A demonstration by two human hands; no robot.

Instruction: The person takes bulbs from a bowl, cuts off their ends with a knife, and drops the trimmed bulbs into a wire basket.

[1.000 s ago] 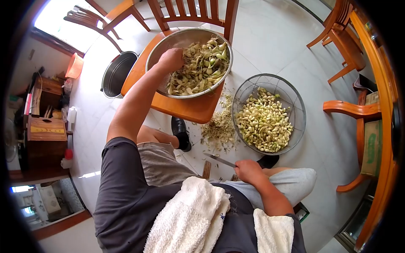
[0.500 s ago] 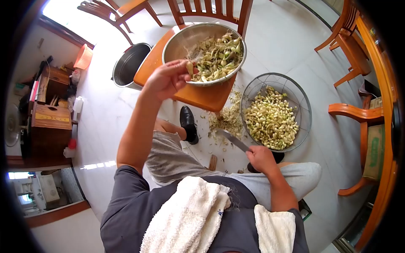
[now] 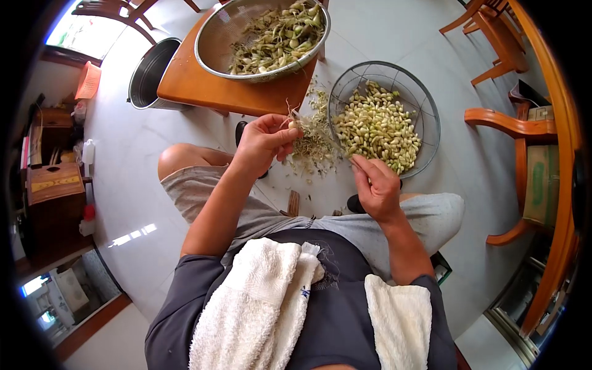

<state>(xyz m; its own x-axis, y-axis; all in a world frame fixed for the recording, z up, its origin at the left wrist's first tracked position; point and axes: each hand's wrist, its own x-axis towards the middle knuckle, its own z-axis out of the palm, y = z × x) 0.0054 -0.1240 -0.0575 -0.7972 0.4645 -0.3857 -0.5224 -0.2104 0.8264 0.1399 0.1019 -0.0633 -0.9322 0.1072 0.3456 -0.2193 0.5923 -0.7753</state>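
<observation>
My left hand [image 3: 268, 139] is closed in a pinch on a small onion-like bulb [image 3: 293, 125] with stringy roots, above the scraps on the floor. My right hand [image 3: 377, 188] grips a knife [image 3: 340, 148], its blade seen almost edge-on and hard to make out. Past my left hand, a perforated metal colander [image 3: 213, 46] holds many untrimmed bulbs [image 3: 277, 40] with stalks and roots. Beyond my right hand stands a round wire basket [image 3: 425, 123] with a heap of trimmed pale bulbs [image 3: 376, 126].
The colander rests on a wooden chair [image 3: 200, 86], with a dark bucket [image 3: 151, 77] to its left. Trimmings [image 3: 314, 151] lie on the tiled floor between chair and basket. Wooden chair frames and a cardboard box [image 3: 542, 185] stand at right. A white towel [image 3: 246, 302] hangs over my chest.
My left hand has come back from the colander toward my lap with a bulb. My right hand has risen, turning the knife edge-on. The view has shifted, so the surroundings sit higher and further left.
</observation>
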